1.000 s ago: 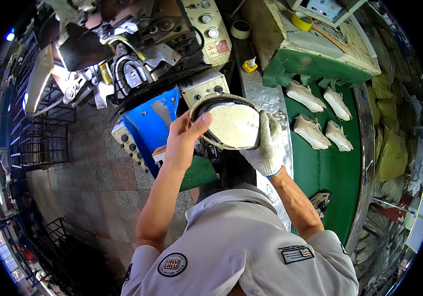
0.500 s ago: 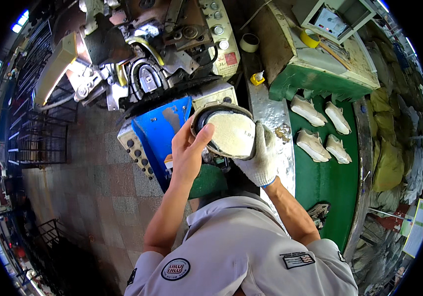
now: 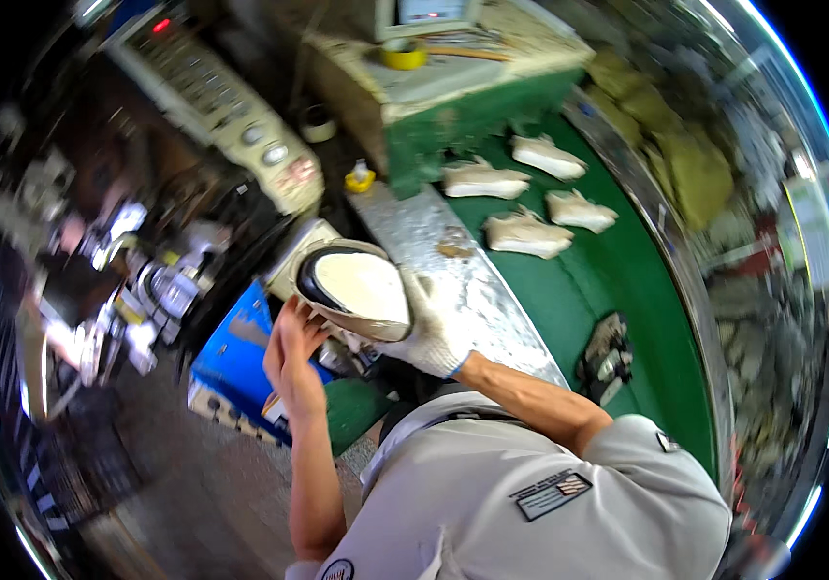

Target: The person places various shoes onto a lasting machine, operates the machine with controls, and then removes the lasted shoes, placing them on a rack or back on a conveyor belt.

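Observation:
I hold a shoe upper on a last (image 3: 356, 288), its pale bottom facing up and a dark rim around it. My right hand (image 3: 434, 333), in a white knit glove, grips it from the right side and underneath. My bare left hand (image 3: 290, 353) touches its lower left edge with the fingers raised. The shoe hangs in front of my chest, above a blue box (image 3: 231, 362).
Several pale shoe pieces (image 3: 525, 232) lie on a green conveyor surface (image 3: 627, 290) to the right. A green bench (image 3: 453, 106) with a yellow tape roll (image 3: 403, 53) stands behind. A cream control panel (image 3: 240, 126) and machine parts fill the left. A small yellow bottle (image 3: 360, 177) stands nearby.
The view has swung and tilted, so the benches and machine sit differently in the picture. Both hands have stayed on the shoe, which is turned slightly leftward.

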Tool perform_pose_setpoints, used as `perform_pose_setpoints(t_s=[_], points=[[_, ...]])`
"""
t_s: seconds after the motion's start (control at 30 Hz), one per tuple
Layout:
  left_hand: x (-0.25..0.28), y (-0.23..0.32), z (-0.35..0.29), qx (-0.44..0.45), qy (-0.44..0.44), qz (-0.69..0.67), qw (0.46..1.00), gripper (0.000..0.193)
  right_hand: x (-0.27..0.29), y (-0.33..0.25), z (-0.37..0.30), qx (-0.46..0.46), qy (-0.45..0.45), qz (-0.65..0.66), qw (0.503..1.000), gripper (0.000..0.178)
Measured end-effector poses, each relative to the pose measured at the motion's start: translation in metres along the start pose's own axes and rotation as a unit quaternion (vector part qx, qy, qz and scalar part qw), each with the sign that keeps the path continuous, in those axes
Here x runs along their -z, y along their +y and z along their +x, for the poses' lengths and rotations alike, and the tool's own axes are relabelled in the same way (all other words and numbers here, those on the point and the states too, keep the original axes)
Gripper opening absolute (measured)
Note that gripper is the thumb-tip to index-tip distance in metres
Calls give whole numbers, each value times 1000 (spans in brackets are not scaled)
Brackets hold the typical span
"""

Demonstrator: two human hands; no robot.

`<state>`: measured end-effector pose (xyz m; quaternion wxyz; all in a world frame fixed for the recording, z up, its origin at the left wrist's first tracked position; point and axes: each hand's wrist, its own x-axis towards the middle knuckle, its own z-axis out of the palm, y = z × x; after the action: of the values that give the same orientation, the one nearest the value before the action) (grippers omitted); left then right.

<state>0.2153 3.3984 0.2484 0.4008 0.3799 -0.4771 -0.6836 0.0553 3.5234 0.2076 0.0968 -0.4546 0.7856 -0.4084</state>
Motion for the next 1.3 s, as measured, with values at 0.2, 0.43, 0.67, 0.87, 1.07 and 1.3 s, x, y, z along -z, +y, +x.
perform_pose_setpoints(t_s=[0.2, 0.43, 0.67, 0.87, 1.07, 1.3], points=[[32, -51, -28, -153, -5, 382, 911, 40, 4, 77, -5, -326, 17, 85, 941, 105], [64, -85, -41, -286, -54, 673, 680, 36, -28, 211, 33, -507, 52, 44, 859, 103], [64, -106, -39, -306, -89, 739, 594, 34, -61, 290, 13, -501, 41, 28, 864, 77], [65, -109, -35, -279, -81, 755, 588, 33, 15, 342, 5, -564, 192, 167, 786, 106], [-9, -129, -25, -300, -123, 750, 576, 33, 19, 541, 28, -563, 387, 207, 700, 82], [-210, -277, 64, 43, -221, 564, 794, 99, 20, 574, 36, -547, 416, 462, 561, 63]])
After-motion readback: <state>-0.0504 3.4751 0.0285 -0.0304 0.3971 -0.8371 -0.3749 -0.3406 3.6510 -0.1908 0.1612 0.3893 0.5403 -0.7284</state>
